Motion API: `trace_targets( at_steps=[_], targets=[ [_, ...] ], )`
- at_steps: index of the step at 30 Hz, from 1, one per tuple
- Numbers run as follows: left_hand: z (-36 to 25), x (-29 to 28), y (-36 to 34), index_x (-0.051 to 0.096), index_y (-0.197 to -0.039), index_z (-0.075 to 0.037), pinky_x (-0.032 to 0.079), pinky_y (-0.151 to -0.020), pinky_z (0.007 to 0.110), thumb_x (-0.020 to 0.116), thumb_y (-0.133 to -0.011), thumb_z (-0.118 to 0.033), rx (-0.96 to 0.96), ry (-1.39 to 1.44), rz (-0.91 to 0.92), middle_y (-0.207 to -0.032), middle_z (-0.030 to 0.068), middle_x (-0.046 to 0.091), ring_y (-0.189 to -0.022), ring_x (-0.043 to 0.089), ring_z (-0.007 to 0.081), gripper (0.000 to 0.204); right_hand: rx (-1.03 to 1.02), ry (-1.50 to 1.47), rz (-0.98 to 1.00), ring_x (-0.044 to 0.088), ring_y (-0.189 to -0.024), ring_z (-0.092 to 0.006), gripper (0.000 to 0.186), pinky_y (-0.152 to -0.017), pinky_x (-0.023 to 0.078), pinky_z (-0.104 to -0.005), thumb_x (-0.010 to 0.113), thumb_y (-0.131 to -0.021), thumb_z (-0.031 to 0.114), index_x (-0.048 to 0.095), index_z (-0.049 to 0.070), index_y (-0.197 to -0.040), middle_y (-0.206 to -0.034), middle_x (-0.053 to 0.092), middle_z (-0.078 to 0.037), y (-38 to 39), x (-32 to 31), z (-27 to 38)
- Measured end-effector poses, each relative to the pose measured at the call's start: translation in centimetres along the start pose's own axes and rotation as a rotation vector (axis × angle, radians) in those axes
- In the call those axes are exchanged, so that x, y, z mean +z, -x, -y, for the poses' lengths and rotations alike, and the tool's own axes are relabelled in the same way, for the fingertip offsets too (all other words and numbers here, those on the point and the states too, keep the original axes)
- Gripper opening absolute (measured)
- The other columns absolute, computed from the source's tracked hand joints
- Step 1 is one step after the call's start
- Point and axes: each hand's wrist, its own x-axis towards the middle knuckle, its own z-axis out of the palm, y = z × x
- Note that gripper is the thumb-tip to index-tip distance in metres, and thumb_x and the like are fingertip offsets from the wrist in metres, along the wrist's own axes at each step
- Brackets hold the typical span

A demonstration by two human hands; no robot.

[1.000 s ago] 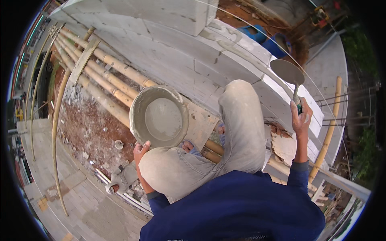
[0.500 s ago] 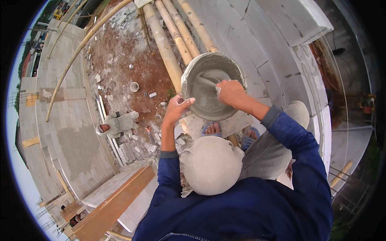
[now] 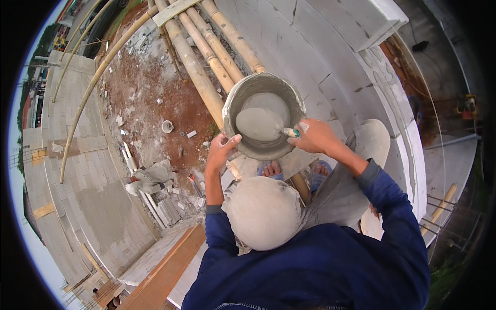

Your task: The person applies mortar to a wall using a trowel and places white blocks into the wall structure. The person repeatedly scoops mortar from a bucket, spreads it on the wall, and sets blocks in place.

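Observation:
Grey wet mortar (image 3: 275, 106) lies in the bottom of a mortar-caked bucket (image 3: 296, 106). My left hand (image 3: 221, 153) is closed on the near left side of its rim, thumb on top. In my right hand (image 3: 314, 137), closed at the near right rim, is the handle of a trowel (image 3: 258, 123). Its rounded blade, coated in mortar, lies broad face up inside the bucket. The handle shows a bit of green by my fingers. Beneath the bucket is a mortar-splashed board (image 3: 292, 163), where my sandalled feet also rest.
Bamboo poles (image 3: 199, 77) run away from the bucket, high above rubble-strewn red ground. A grey block wall (image 3: 330, 57) rises along the right. Below at left another person (image 3: 152, 178) bends beside pale pipes; a small bucket (image 3: 167, 126) stands nearby. A wooden beam (image 3: 165, 271) slants at lower left.
The trowel has turned from edge-on to broad face up, and my right hand has moved lower toward the near rim. My left hand stays on the bucket. The person below has bent over.

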Motion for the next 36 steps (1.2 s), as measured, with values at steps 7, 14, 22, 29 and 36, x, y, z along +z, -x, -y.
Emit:
trace_targets(
  at_steps=[7,14,22,29,36],
  targets=[
    [0.0,-0.3,-0.3,0.059,-0.141,0.000,0.057,-0.100,0.040,0.084,-0.095,-0.034,0.028,0.010,0.042,-0.133,0.0107,0.068,-0.118,0.068,0.0210,0.062,-0.013,-0.122,-0.156,0.072,-0.098,-0.0423,0.043,-0.087,0.057,-0.0512,0.071,-0.092,0.041,0.076,0.001,-0.107,-0.102,0.075,-0.023,1.0,2.8,-1.7],
    [-0.2,-0.2,-0.1,0.060,-0.138,0.001,0.058,-0.100,0.039,0.084,-0.096,-0.035,0.023,0.001,0.047,-0.130,0.0111,0.070,-0.114,0.070,0.0209,0.061,-0.047,-0.258,-0.151,0.071,-0.089,-0.0429,0.048,-0.080,0.054,-0.0514,0.074,-0.094,0.047,0.074,0.000,-0.102,-0.092,0.074,-0.024,1.4,0.6,-0.9],
    [-0.4,-0.3,0.0,0.060,-0.136,0.001,0.056,-0.101,0.042,0.083,-0.096,-0.037,0.005,-0.054,0.033,-0.131,0.0116,0.069,-0.119,0.067,0.0208,0.060,-0.036,-0.205,-0.253,0.072,-0.092,-0.0428,0.049,-0.082,0.055,-0.0504,0.073,-0.095,0.046,0.074,-0.001,-0.106,-0.098,0.075,-0.023,1.2,1.7,-0.6],
    [-0.2,-0.6,-0.1,0.060,-0.136,0.001,0.057,-0.097,0.041,0.082,-0.097,-0.036,0.020,-0.026,0.052,-0.128,0.0103,0.069,-0.116,0.068,0.0208,0.058,-0.071,-0.506,0.008,0.056,-0.061,-0.0187,0.044,-0.056,0.045,-0.0376,0.081,-0.093,0.042,0.069,-0.001,-0.087,-0.067,0.058,-0.007,1.8,-1.4,-0.2],
    [-0.3,-0.6,-0.4,0.057,-0.138,0.003,0.060,-0.096,0.040,0.078,-0.101,-0.029,-0.006,0.004,0.088,-0.130,0.0160,0.069,-0.113,0.072,0.0251,0.054,-0.075,-0.816,0.160,0.044,-0.052,-0.0086,0.042,-0.044,0.031,-0.0296,0.083,-0.090,0.043,0.070,0.003,-0.085,-0.065,0.050,0.002,5.7,-7.9,-1.3]
  ],
)
